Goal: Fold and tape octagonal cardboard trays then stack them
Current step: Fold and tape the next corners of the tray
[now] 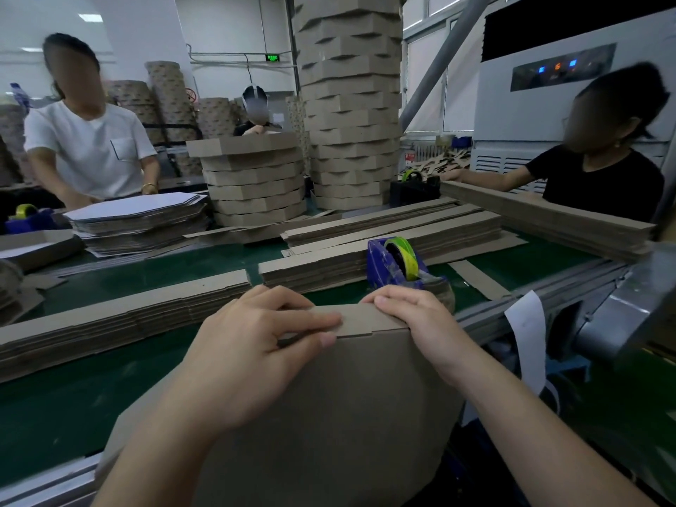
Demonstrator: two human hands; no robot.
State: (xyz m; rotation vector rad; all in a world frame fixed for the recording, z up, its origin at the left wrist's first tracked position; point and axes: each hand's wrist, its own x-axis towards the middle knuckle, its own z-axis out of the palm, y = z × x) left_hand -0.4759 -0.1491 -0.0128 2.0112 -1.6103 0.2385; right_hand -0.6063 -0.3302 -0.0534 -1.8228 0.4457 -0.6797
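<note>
A brown octagonal cardboard tray (340,404) stands tilted on edge at the near side of the green belt, its flat bottom facing me. My left hand (256,345) pinches the tray's folded top rim, fingers over the flap and thumb below it. My right hand (413,316) grips the same rim at its right corner, fingers curled over the edge. Just beyond my right hand sits a blue tape dispenser (397,265) with a yellow-green tape roll. Finished trays form a short stack (256,181) and a tall stack (351,104) across the belt.
Piles of long cardboard strips (384,236) lie across the green belt (73,393). A pile of flat white-faced blanks (139,217) sits at the left. Three people work on the far side. A second blue dispenser (27,217) stands far left, a black one (415,188) beside the tall stack.
</note>
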